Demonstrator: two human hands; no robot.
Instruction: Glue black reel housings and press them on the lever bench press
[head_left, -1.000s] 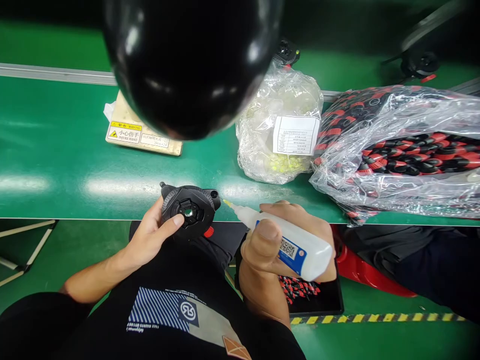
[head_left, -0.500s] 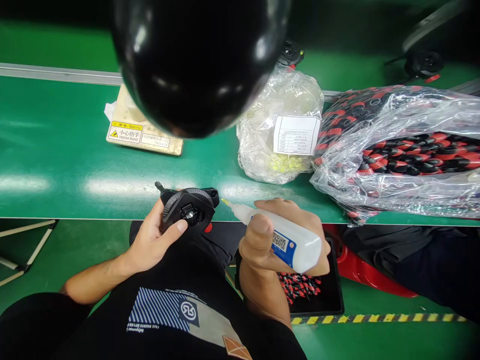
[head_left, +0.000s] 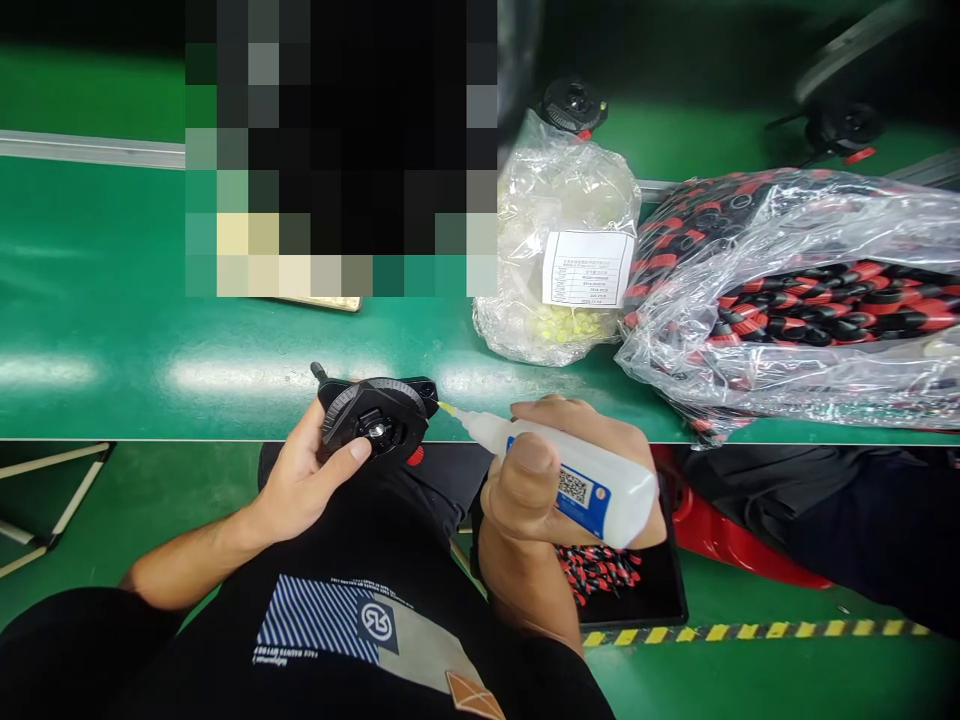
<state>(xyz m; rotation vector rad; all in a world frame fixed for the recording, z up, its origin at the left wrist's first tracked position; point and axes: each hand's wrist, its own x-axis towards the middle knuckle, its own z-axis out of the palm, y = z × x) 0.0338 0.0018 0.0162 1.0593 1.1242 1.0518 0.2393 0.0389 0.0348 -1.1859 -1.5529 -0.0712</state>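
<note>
My left hand [head_left: 307, 480] is closed around a black round part with a graduated ring [head_left: 382, 420], its thumb pressed on the centre near a shiny screw. A short black stem sticks out at the part's upper left, and a small red piece [head_left: 415, 456] shows below it. In my right hand [head_left: 540, 480] lies a white squeeze bottle [head_left: 600, 492] with a blue QR-code label. Its thin yellowish nozzle tip [head_left: 445, 408] points left, at the right edge of the black part; whether it touches cannot be told.
A clear bag with yellow-green pieces [head_left: 562, 325] and a large bag of red-and-black parts [head_left: 832, 300] lie on the green bench [head_left: 97, 300]. Similar black parts [head_left: 574, 105] sit behind. Below are a black tray [head_left: 664, 590] and a red stool [head_left: 735, 535]. Pixelation hides the upper middle.
The bottle in my right hand has shifted slightly right and down, its body turned a little. My left hand still holds the black part almost in place.
</note>
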